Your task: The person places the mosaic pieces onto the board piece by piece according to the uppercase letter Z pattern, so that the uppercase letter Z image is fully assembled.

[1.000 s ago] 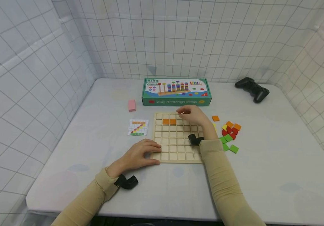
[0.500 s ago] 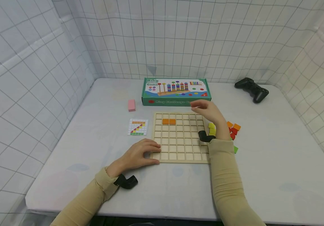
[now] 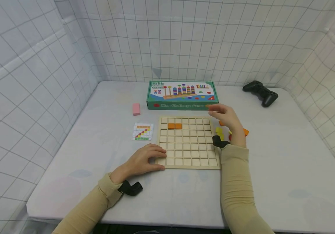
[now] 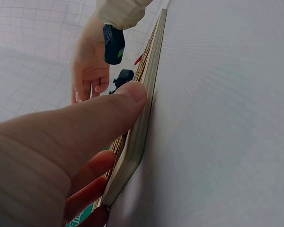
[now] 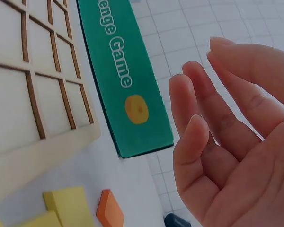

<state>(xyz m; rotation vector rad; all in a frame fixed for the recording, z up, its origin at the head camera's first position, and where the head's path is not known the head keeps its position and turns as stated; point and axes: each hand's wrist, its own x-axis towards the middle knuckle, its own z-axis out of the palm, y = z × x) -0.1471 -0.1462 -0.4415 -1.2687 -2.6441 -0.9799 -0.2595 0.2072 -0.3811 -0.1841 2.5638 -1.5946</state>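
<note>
A pale wooden grid board [image 3: 186,143] lies flat on the table with two orange square tiles [image 3: 174,125] side by side in its upper left cells. My left hand [image 3: 142,159] holds the board's near left corner; in the left wrist view the thumb [image 4: 132,92] lies on its edge and the fingers come round the other side. Over the board's far right corner hovers my right hand [image 3: 227,118], fingers loosely bent. Nothing shows between those fingers in the right wrist view. Below it are yellow tiles [image 3: 219,132] and an orange tile [image 5: 110,210]; the hand and wrist partly hide the pile.
A card with a coloured tile pattern [image 3: 142,131] lies left of the board. Behind it sit a pink block [image 3: 136,109] and a green game box [image 3: 182,105]. A black game controller [image 3: 261,93] lies at the far right. Gridded cloth hangs around the table.
My right hand has moved right, from above the board's upper middle to over its far right corner near the tiles. My left hand, the board and the two orange tiles on it stay put.
</note>
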